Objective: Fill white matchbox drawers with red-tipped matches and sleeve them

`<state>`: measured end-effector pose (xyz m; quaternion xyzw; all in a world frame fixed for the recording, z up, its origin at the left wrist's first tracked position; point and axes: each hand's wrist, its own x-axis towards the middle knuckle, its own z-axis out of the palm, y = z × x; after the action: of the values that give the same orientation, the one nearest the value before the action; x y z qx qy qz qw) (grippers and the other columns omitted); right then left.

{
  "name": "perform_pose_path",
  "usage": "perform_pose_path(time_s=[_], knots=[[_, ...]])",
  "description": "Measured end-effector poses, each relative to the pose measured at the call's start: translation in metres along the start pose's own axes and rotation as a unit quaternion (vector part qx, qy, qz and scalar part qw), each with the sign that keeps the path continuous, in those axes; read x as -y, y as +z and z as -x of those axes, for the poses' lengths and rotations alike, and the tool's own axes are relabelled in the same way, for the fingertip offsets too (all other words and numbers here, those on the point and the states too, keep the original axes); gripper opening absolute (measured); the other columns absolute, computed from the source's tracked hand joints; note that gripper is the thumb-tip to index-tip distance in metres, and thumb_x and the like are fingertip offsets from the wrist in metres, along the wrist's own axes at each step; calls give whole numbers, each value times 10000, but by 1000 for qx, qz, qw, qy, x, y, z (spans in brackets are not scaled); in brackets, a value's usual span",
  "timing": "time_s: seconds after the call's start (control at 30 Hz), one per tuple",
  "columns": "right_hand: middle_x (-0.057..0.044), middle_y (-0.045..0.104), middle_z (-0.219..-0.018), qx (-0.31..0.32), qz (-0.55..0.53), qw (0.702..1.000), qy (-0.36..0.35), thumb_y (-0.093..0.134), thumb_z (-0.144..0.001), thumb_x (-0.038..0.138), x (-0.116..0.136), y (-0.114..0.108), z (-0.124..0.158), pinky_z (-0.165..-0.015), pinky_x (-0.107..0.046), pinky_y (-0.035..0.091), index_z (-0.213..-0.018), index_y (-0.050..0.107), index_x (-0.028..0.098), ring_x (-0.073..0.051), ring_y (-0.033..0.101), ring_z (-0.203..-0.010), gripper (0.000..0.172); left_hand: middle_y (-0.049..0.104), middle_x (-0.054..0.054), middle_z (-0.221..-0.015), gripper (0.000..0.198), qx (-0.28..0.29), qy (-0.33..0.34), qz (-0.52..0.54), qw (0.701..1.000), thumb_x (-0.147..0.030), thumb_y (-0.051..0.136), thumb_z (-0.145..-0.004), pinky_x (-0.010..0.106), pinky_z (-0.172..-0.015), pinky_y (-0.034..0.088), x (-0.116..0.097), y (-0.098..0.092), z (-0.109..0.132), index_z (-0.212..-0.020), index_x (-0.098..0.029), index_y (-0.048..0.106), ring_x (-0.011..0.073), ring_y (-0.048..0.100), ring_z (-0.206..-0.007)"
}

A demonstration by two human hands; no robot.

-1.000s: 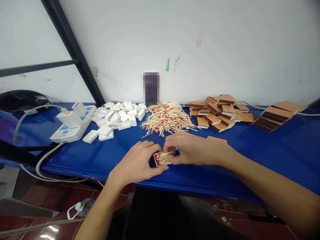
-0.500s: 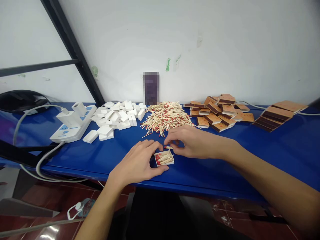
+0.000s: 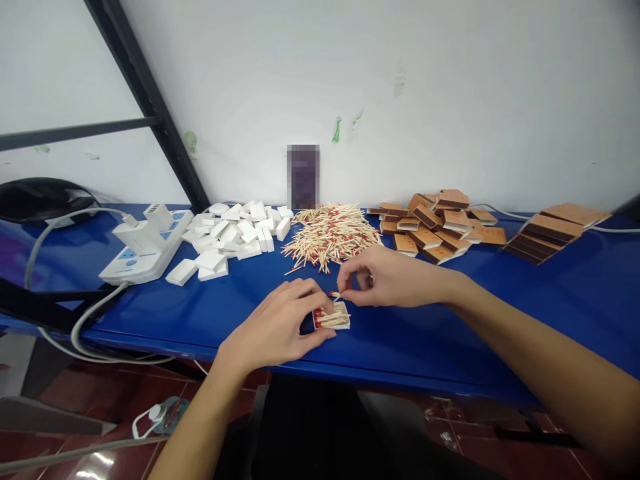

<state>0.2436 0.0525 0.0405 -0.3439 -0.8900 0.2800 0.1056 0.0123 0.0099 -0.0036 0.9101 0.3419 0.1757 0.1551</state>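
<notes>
A small white matchbox tray [image 3: 334, 317] filled with red-tipped matches lies on the blue table [image 3: 450, 320] near its front edge. My left hand [image 3: 280, 327] rests against the tray's left side, thumb and fingers closed round it. My right hand [image 3: 385, 279] hovers just beyond the tray, its fingertips pinched on a match [image 3: 335, 294] at the tray's far edge. Behind lie a loose heap of matches [image 3: 333, 233], a heap of empty white trays [image 3: 235, 237] and a pile of orange-brown matchbox sleeves [image 3: 440, 227].
A white power strip [image 3: 145, 248] with plugs and grey cables sits at the left. A stack of flat brown sleeves [image 3: 555, 230] lies at the right. A black frame [image 3: 145, 93] leans on the wall, and a dark upright object [image 3: 303, 177] stands at the back.
My right hand has lifted off the tray and drawn back to its far edge, pinching a match. My left hand has closed more tightly on the tray, which shifted slightly.
</notes>
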Motion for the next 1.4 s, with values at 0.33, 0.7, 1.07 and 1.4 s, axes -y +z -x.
perform_pose_path(time_s=[0.33, 0.7, 1.07, 1.4], knots=[[32, 683, -673, -44, -173, 984, 10, 659, -819, 245, 4, 5, 1, -467, -203, 408, -890, 671, 180, -85, 611, -460, 98, 576, -3, -994, 233, -7, -13, 8, 1000, -346, 684, -903, 330, -854, 418, -2, -2, 0, -906, -220, 489, 203, 548, -963], [7, 701, -772, -26, 29, 997, -74, 646, -856, 234, 6, 13, -3, -626, -245, 411, -923, 739, 192, -107, 566, -612, 121, 599, 7, -1027, 365, -36, -33, 21, 999, -381, 731, -860, 330, -833, 445, 1, 1, 0, -1071, -238, 470, 210, 584, -938], [-49, 707, -880, 14, 145, 988, 48, 649, -802, 237, -6, 5, -1, -697, -283, 440, -857, 694, 181, -197, 627, -818, 91, 574, 25, -1079, 373, 22, 5, -2, 1000, -289, 606, -959, 338, -879, 447, -2, -2, 0, -1328, -340, 584, 194, 574, -944], [-34, 685, -772, 45, 172, 979, 103, 658, -718, 241, -5, 3, -2, -554, -267, 370, -735, 651, 197, -181, 589, -688, 48, 531, 43, -1097, 374, 42, 6, -6, 999, -292, 492, -1022, 329, -859, 454, -2, -3, 1, -1382, -368, 559, 176, 554, -903]])
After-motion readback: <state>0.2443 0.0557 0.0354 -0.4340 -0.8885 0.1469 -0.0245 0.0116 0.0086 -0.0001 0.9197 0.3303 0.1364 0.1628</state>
